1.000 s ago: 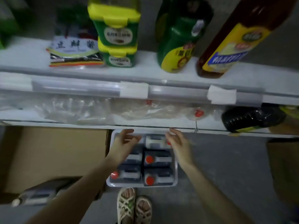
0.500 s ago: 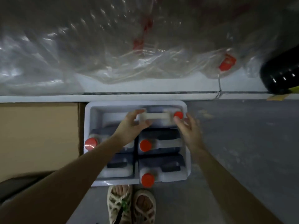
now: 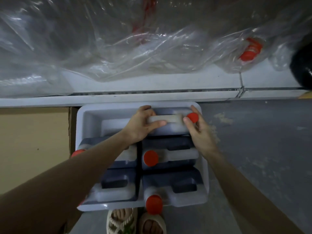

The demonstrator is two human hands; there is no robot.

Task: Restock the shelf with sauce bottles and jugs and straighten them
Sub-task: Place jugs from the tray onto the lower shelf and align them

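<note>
A white crate [image 3: 81, 125] on the floor holds several dark sauce jugs with red caps, standing upright. The far right jug [image 3: 170, 128] has a pale handle on top. My left hand [image 3: 141, 126] grips that handle, fingers curled round it. My right hand [image 3: 198, 132] touches the same jug's red cap [image 3: 192, 117] and shoulder with its fingertips. Nearer jugs [image 3: 170, 157] fill the middle and front rows. The far left slot of the crate is empty.
A low white shelf [image 3: 152, 83] runs across just beyond the crate, covered with crumpled clear plastic wrap [image 3: 101, 48] over red-capped bottles [image 3: 249, 51]. A dark bottle [image 3: 303, 68] lies at the shelf's right. A cardboard box [image 3: 33, 146] stands left of the crate. Grey floor on the right.
The view dropped from the upper shelves to the crate. Both hands came down onto the far right jug; my left hand has closed round its handle and my right reached its cap.
</note>
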